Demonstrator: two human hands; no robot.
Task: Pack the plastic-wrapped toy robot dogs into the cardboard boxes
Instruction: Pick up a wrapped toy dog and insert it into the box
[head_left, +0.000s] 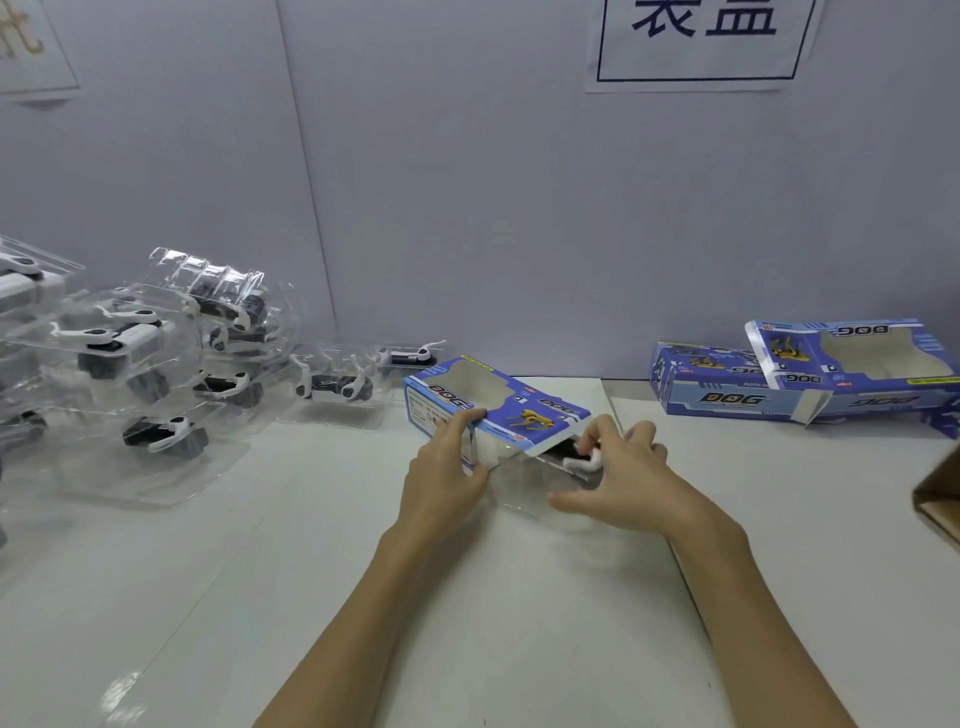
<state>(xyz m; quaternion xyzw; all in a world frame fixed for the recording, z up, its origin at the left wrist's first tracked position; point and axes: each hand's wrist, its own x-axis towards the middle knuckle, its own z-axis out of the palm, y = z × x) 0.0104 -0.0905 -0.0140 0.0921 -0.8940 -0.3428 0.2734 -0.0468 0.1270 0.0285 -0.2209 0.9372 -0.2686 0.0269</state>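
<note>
A blue cardboard box (498, 408) printed "DOG" lies at the table's middle, its open end facing me. My left hand (449, 470) grips the box's near left corner, thumb on top. A plastic-wrapped toy robot dog (563, 462) sticks partway out of the open end in its clear shell. My right hand (618, 470) holds that shell, fingers curled over the toy's white and black parts. How deep the toy sits inside is hidden by the box.
Several more wrapped robot dogs (156, 353) are heaped at the left. Two blue boxes (810, 371) lie stacked at the back right by the wall. A brown carton corner (940, 499) juts in at the right edge. White table (260, 571) in front.
</note>
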